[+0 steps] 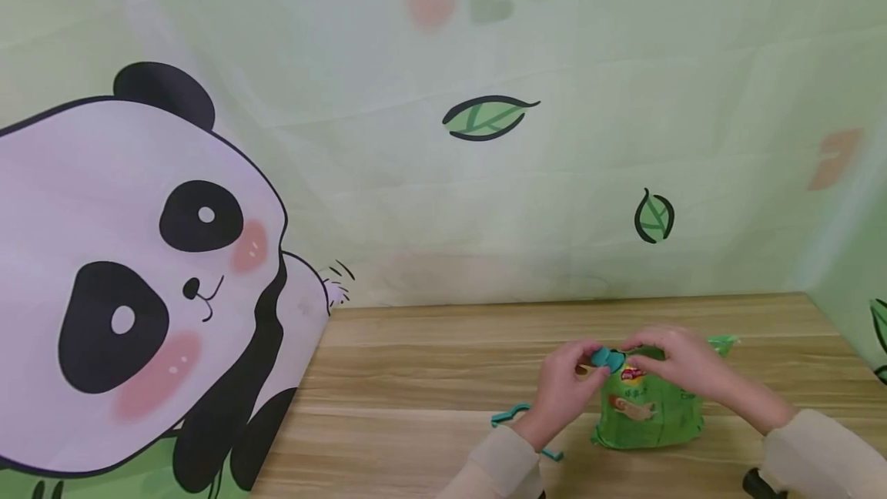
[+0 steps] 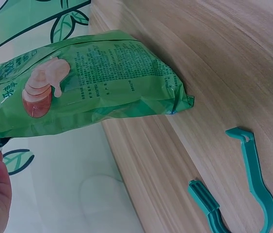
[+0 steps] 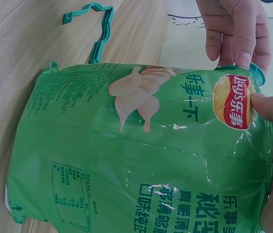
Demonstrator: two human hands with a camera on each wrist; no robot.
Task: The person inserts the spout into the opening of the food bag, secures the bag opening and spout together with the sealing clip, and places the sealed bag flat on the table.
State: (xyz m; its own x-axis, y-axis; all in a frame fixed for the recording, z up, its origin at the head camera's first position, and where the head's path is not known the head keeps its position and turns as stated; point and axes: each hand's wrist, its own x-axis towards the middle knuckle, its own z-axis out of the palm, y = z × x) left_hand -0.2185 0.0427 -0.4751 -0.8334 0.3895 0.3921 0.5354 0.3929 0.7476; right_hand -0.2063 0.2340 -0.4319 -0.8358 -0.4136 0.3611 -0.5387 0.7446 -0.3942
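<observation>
- Green chip bag [image 1: 654, 406] is being held at its top by the right hand [image 1: 682, 364], whose thumb is pressing the front while the fingers are curling behind the top edge
- Left hand [image 1: 563, 387] is pinching a teal plastic piece [image 1: 607, 360] between thumb and fingers at the bag's top corner; the fingers are partly hiding its full shape
- Red and yellow logo [image 3: 233, 102] is showing on the bag just beside the right thumb, and printed chips [image 3: 136, 99] are showing farther down the front
- Bag is standing roughly upright at the right part of the wooden surface [image 1: 416, 376], its printed front facing the head camera
- Bent teal strip [image 2: 255, 174] is lying on the surface near the bag, apart from it, and the left forearm is partly covering it in the head view
- Pale sleeves [image 1: 825, 453] are covering both forearms
- Light green backdrop [image 1: 360, 175] is hanging behind the surface, with a large printed panda [image 1: 222, 137] filling the left side and leaf prints [image 1: 488, 118] dotting the middle and right
</observation>
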